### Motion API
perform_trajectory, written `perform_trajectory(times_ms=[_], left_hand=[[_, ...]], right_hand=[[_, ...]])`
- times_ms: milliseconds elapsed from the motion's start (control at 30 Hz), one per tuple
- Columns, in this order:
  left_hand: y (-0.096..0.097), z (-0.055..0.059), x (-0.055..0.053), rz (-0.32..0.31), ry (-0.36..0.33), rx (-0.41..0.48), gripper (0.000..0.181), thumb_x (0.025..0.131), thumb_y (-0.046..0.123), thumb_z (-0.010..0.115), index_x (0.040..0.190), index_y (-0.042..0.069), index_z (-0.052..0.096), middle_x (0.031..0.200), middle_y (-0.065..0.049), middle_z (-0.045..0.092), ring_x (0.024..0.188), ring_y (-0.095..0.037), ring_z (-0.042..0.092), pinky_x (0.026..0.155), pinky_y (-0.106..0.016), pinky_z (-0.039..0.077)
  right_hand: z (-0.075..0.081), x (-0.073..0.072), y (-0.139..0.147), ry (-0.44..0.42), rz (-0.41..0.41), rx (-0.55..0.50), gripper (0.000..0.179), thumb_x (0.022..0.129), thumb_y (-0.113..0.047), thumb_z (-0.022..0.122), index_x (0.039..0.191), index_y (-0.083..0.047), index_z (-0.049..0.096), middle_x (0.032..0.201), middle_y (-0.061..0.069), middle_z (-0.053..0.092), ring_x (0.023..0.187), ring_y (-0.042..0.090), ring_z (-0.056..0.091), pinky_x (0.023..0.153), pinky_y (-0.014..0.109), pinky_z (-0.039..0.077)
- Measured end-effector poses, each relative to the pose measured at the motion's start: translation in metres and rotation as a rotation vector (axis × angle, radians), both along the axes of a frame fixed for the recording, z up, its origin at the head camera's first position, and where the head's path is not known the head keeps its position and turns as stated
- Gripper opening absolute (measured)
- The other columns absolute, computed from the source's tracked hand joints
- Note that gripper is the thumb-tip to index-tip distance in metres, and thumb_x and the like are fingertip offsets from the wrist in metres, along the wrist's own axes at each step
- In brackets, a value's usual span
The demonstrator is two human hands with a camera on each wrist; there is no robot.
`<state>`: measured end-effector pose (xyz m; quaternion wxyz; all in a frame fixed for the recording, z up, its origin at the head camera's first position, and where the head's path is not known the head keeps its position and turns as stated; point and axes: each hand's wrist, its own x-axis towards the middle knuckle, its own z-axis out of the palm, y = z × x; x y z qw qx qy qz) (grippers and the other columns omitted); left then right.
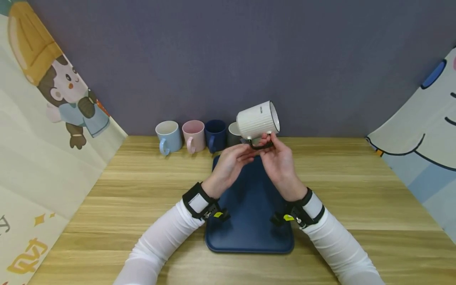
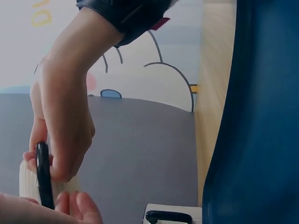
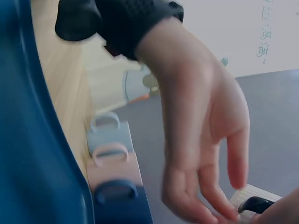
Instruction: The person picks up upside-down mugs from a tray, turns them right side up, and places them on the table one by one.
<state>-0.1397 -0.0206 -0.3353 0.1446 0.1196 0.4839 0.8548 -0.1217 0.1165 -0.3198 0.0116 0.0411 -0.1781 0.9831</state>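
Observation:
A white ribbed mug (image 1: 254,120) with a dark rim is held up on its side, its mouth toward the right and its black handle (image 1: 261,147) hanging below. My right hand (image 1: 281,160) pinches that handle between thumb and fingers. From the left, my left hand (image 1: 228,164) reaches in with its fingers extended, fingertips right at the handle and the base end of the mug. In the right wrist view the left hand (image 3: 201,116) shows loose, relaxed fingers beside the ribbed wall.
Against the back panel stand a light blue mug (image 1: 168,136), a pink mug (image 1: 194,136), a navy mug (image 1: 216,136) and a dark grey mug (image 1: 233,136), partly hidden behind the raised one. Below the hands lies a dark blue tray (image 1: 249,241) on the wooden table (image 1: 356,198).

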Motion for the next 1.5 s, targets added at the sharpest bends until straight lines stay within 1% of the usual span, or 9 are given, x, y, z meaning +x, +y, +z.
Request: perform_trajectory(times_ms=[67,233,500,667,833,967,1233,1333,1500], left_hand=[[-0.001,-0.001,-0.001,0.000,-0.006,-0.027,0.016,0.098,0.004,0.044,0.098,0.001,0.059,0.085,0.002,0.067,0.083,-0.013,0.062,0.079,-0.028,0.048],[-0.002,-0.002,-0.001,0.041,0.057,-0.141,0.015,0.097,0.005,0.045,0.097,0.002,0.060,0.090,0.001,0.065,0.082,-0.012,0.060,0.076,-0.027,0.048],[-0.007,-0.001,-0.002,0.155,0.141,-0.302,0.016,0.095,0.007,0.051,0.101,-0.003,0.061,0.100,-0.014,0.064,0.080,-0.011,0.055,0.072,-0.028,0.046],[-0.011,-0.005,-0.003,0.215,0.238,-0.413,0.017,0.095,0.008,0.053,0.104,-0.004,0.061,0.109,-0.021,0.063,0.085,-0.008,0.053,0.075,-0.029,0.045],[-0.015,-0.008,-0.003,0.287,0.367,-0.475,0.016,0.094,0.007,0.055,0.102,-0.005,0.061,0.104,-0.021,0.063,0.086,-0.013,0.055,0.075,-0.025,0.042],[-0.020,-0.013,-0.003,0.343,0.480,-0.562,0.014,0.093,0.007,0.057,0.100,-0.003,0.063,0.100,-0.018,0.061,0.089,-0.020,0.054,0.078,-0.025,0.041],[-0.031,-0.020,-0.003,0.437,0.690,-0.787,0.013,0.090,0.014,0.061,0.097,0.004,0.065,0.100,-0.014,0.057,0.097,-0.028,0.050,0.080,-0.039,0.041],[-0.036,-0.023,-0.003,0.444,0.726,-0.834,0.012,0.090,0.015,0.061,0.097,0.005,0.064,0.102,-0.014,0.056,0.099,-0.029,0.048,0.085,-0.041,0.039],[-0.045,-0.025,-0.002,0.449,0.731,-0.879,0.012,0.090,0.015,0.061,0.097,0.006,0.063,0.105,-0.014,0.054,0.102,-0.032,0.046,0.088,-0.039,0.037]], right_hand=[[0.000,-0.002,0.003,0.010,-0.061,0.035,0.027,0.102,-0.012,0.039,0.082,-0.002,0.055,0.083,0.007,0.056,0.074,0.016,0.053,0.075,0.023,0.043],[0.001,-0.009,0.013,0.056,-0.233,0.140,0.030,0.101,-0.010,0.040,0.076,-0.003,0.055,0.080,0.007,0.056,0.072,0.014,0.053,0.072,0.020,0.042],[0.003,-0.022,0.031,0.032,-0.387,0.144,0.030,0.100,-0.008,0.042,0.072,-0.002,0.050,0.077,0.008,0.054,0.069,0.015,0.050,0.067,0.020,0.043],[0.002,-0.030,0.039,0.011,-0.441,0.128,0.031,0.100,-0.006,0.041,0.071,-0.001,0.050,0.075,0.008,0.053,0.069,0.015,0.050,0.066,0.020,0.042],[-0.002,-0.035,0.044,-0.006,-0.492,0.149,0.033,0.099,-0.004,0.041,0.067,-0.001,0.050,0.072,0.008,0.053,0.066,0.015,0.048,0.065,0.020,0.041],[-0.005,-0.040,0.047,-0.033,-0.517,0.157,0.034,0.099,-0.003,0.043,0.066,-0.001,0.050,0.071,0.008,0.053,0.065,0.015,0.046,0.065,0.019,0.041],[-0.014,-0.049,0.053,-0.057,-0.561,0.209,0.031,0.098,-0.003,0.044,0.068,-0.002,0.050,0.070,0.007,0.052,0.065,0.015,0.045,0.065,0.019,0.041],[-0.017,-0.052,0.057,-0.057,-0.573,0.228,0.030,0.098,-0.003,0.044,0.069,-0.002,0.049,0.070,0.007,0.052,0.064,0.015,0.045,0.065,0.019,0.040],[-0.022,-0.056,0.060,-0.083,-0.590,0.281,0.030,0.098,-0.003,0.044,0.069,-0.003,0.050,0.069,0.006,0.051,0.065,0.016,0.043,0.065,0.021,0.039]])
